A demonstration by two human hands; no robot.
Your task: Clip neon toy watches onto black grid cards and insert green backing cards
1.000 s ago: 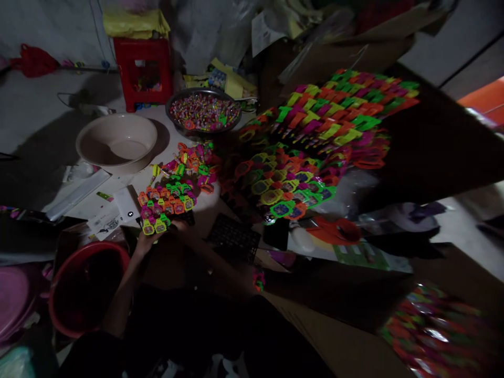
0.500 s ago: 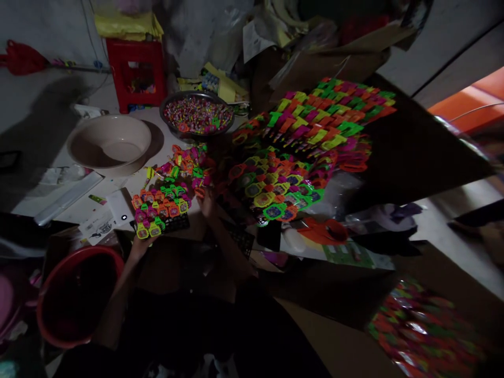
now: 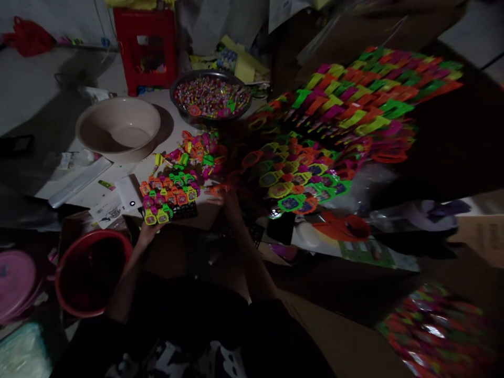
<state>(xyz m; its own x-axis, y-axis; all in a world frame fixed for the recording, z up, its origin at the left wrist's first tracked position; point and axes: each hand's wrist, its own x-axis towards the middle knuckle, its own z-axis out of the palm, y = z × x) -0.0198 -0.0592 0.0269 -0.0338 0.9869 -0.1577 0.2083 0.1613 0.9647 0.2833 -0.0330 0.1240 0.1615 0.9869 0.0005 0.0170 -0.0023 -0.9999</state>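
My left hand (image 3: 148, 232) is closed at the near left corner of a black grid tray (image 3: 186, 211). Rows of toy watches (image 3: 171, 196) in orange, pink, yellow and green stand on this tray; its right part shows bare grid. To the right of it, my right hand (image 3: 228, 199) pinches an orange toy watch (image 3: 219, 188), partly hidden by the fingers. Just beyond the tray lies a loose heap of toy watches (image 3: 200, 149). On the right rises a large stack of coloured toy watches (image 3: 291, 178), its left side lost in shadow.
A beige basin (image 3: 118, 152) and a metal bowl (image 3: 177, 113) full of small colourful pieces stand at the back, near a red stool (image 3: 145, 50). A red bucket (image 3: 63, 294) is below left. Orange-handled scissors (image 3: 342, 224) and a dark phone-like slab (image 3: 280, 229) lie right.
My right hand has moved right, away from the loose heap, with an orange toy watch in its fingers. My left hand stays at the tray. The view has shifted.
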